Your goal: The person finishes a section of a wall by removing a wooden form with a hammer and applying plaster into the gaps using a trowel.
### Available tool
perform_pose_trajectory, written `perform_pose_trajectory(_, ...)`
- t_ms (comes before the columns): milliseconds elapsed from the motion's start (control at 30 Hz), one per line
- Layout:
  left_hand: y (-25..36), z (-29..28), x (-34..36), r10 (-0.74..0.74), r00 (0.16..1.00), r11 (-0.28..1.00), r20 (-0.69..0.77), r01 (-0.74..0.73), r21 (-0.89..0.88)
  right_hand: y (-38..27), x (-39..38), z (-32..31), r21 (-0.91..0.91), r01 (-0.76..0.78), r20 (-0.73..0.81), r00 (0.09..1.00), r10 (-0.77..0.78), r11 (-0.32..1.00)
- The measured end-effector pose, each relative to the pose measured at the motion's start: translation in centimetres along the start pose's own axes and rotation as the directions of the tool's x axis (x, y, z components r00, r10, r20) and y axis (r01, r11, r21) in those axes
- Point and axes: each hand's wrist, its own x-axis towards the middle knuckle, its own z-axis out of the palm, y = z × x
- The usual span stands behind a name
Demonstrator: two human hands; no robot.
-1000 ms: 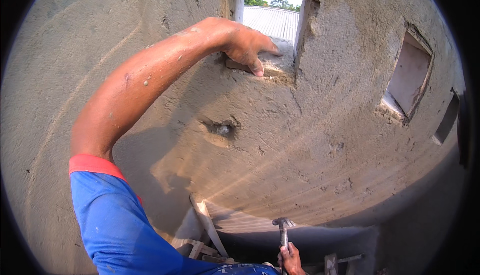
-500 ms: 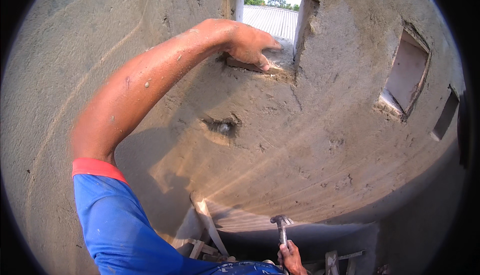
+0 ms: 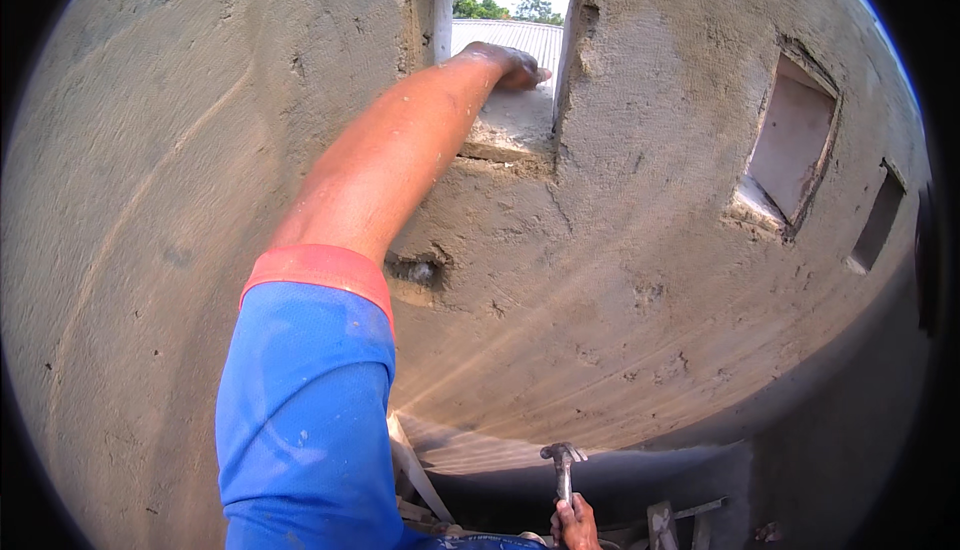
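My left hand point(image 3: 514, 68) is raised into the square window opening point(image 3: 566, 60) in the rough plastered wall, above its dusty sill point(image 3: 505, 135). At least one finger stretches toward the opening's right side; the others are partly hidden by the hand, and I cannot tell whether they touch anything. Low in the view, my right hand point(image 3: 578, 522) grips a claw hammer point(image 3: 563, 460) upright by its handle, head upward.
Two smaller recessed openings point(image 3: 790, 145) point(image 3: 878, 218) are at the right of the wall. A ragged hole point(image 3: 420, 272) sits below the window, partly behind my sleeve. Boards point(image 3: 415, 460) and timber pieces point(image 3: 663, 528) lie low down. A corrugated roof point(image 3: 505, 35) and trees show outside.
My left arm has swung rightward and straightened, and the hand has risen deeper into the opening. The view has shifted slightly. My right hand still holds the hammer low down.
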Motion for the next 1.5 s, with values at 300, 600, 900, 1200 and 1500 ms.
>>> perform_pose_trajectory(300, -0.3, -0.2, 0.6, 0.080, 0.978, 0.997, -0.195, -0.082, -0.003, -0.7, -0.7, -0.4, 0.093, -0.073, -0.053, 0.996, 0.078, 0.993)
perform_pose_trajectory(600, 0.0, -0.2, 0.6, 0.002, 0.975, 0.999, -0.223, -0.012, -0.042, 0.6, 0.0, -0.8, 0.132, -0.053, 0.014, 0.999, 0.051, 0.990)
perform_pose_trajectory(900, 1.7, -0.9, -1.5, -0.090, 0.971, 0.987, -0.223, 0.058, -0.149, -0.6, 1.2, -0.4, 0.013, -0.051, 0.022, 0.998, 0.051, 0.999)
perform_pose_trajectory(1200, 1.7, -1.0, -1.1, -0.094, 0.971, 0.986, -0.221, 0.061, -0.153, 0.2, 1.9, -0.2, 0.078, -0.097, 0.010, 0.995, 0.096, 0.992)
perform_pose_trajectory(1500, -2.3, 3.2, 5.6, 0.040, 0.999, 0.996, 0.009, -0.041, 0.080, -2.0, 1.4, -0.1, 0.065, -0.140, 0.033, 0.990, 0.138, 0.988)
